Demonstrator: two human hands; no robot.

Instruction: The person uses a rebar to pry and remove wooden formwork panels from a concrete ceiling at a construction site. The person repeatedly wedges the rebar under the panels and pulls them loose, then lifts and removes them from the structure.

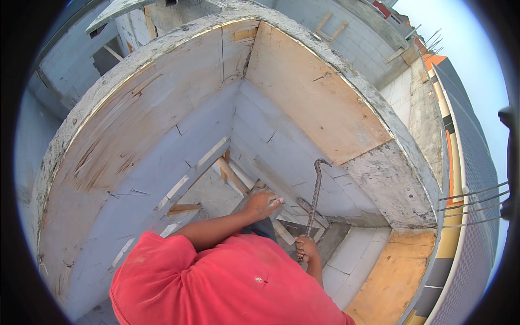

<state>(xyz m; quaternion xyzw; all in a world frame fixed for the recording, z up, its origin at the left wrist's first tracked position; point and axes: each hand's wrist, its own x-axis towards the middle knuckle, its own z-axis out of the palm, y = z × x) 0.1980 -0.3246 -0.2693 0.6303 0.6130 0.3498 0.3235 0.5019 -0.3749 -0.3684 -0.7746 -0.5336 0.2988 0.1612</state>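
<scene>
My right hand (307, 248) is closed round the lower part of a crowbar (315, 197), a dark ribbed steel bar. The bar stands nearly upright, and its bent hook end points right, beside the lower edge of a plywood panel (319, 92) on the wall. To the left, in front of my red shirt, my left hand (262, 205) lies loosely with its dusty fingers toward the right, and no tool shows in it. Under and behind this hand there is a grey board (250, 190); whether the hand touches it I cannot tell.
Grey block walls (265, 116) meet in a corner ahead, topped by a rough concrete rim (330, 54). Another plywood panel (146, 103) covers the left wall, with an orange one (398, 271) at lower right. Timber props (234, 176) stand below. Bare rebar ends (474, 203) stick out right.
</scene>
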